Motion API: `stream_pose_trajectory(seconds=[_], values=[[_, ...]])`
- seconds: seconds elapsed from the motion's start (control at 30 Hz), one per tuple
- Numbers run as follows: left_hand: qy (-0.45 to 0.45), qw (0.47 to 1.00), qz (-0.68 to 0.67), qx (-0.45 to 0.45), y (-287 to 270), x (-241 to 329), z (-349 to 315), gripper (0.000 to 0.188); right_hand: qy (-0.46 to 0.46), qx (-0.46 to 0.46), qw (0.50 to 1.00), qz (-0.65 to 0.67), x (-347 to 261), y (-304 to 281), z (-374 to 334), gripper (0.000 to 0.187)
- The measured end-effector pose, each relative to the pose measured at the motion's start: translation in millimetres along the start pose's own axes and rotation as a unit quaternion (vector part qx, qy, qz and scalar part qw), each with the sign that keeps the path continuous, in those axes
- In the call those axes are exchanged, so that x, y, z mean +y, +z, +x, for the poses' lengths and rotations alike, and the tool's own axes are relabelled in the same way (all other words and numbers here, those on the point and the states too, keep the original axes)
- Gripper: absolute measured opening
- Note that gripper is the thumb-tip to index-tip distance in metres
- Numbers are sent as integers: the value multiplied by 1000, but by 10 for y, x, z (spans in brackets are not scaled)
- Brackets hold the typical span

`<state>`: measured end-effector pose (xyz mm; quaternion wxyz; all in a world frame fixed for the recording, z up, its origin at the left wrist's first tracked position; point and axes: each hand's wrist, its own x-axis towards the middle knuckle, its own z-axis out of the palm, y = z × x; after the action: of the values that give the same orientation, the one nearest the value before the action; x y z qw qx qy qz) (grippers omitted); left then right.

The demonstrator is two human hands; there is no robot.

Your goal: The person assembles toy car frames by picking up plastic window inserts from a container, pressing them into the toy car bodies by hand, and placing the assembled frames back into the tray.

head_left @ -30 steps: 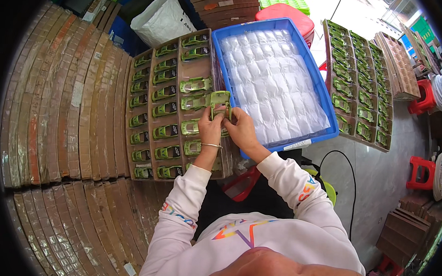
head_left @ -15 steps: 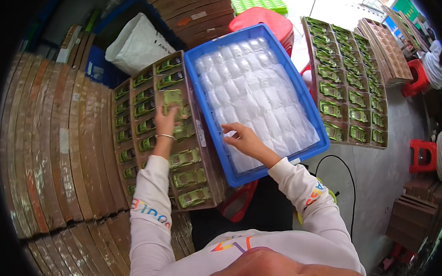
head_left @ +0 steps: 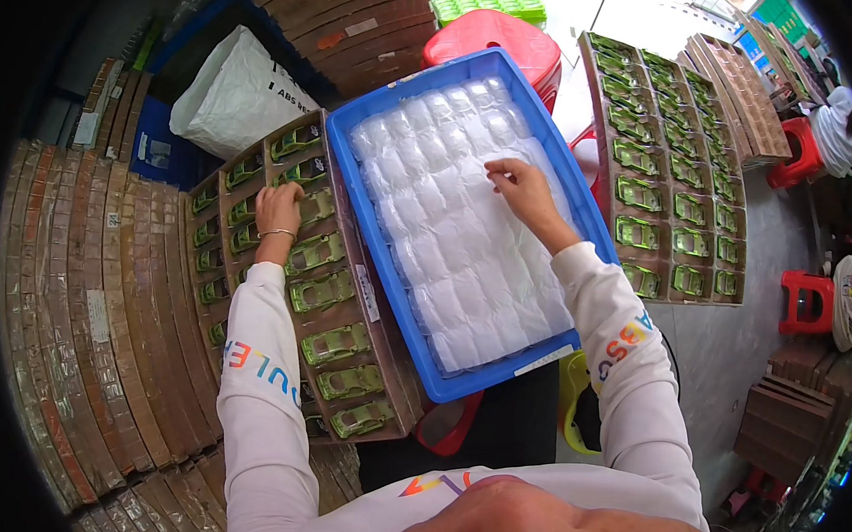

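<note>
My left hand (head_left: 278,217) reaches over a brown sectioned tray (head_left: 357,211) of green toy car bodies (head_left: 325,290). Its fingers curl down among the cars, and whatever they grip is hidden beneath them. On the right, my right hand (head_left: 527,196) hovers above a blue plastic bin (head_left: 427,366), thumb and forefinger slightly apart with nothing visible between them. Rows of white wrapped bundles (head_left: 438,219) fill the bin, with a thin white sheet covering part of them. The tray lies along the bin's left side.
Stacked brown trays (head_left: 91,308) line the left side. A white sack (head_left: 238,96) stands behind the car tray. Red stools (head_left: 497,43) are beyond the bin and at far right (head_left: 807,302). Another tray of green cars (head_left: 671,205) lies to the right. A person sits at far right.
My left hand has shifted from the tray's right column toward its middle columns. My right hand has moved up and right over the bundles. Tray and bin sit lower and further left in view.
</note>
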<state>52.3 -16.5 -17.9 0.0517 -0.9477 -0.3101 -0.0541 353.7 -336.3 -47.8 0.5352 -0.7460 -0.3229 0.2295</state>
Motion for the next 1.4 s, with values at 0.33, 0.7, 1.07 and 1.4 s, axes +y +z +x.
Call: stream_pose_trajectory(seconds=[0.33,0.7,1.07,1.4], values=[[32,994,-100,29,-32,79,260,16,-20,63,951,-301,-263,571,552,42],[44,998,-28,-48,324,-231,712,74,-41,136,987,-70,-3,632,410,33],[-46,995,-29,80,-119,-3,505,52,150,84,929,329,-231,210,-550,20],[-91,620,-763,158,-516,20,-239,34,133,7,911,391,-766,203,-1378,19]])
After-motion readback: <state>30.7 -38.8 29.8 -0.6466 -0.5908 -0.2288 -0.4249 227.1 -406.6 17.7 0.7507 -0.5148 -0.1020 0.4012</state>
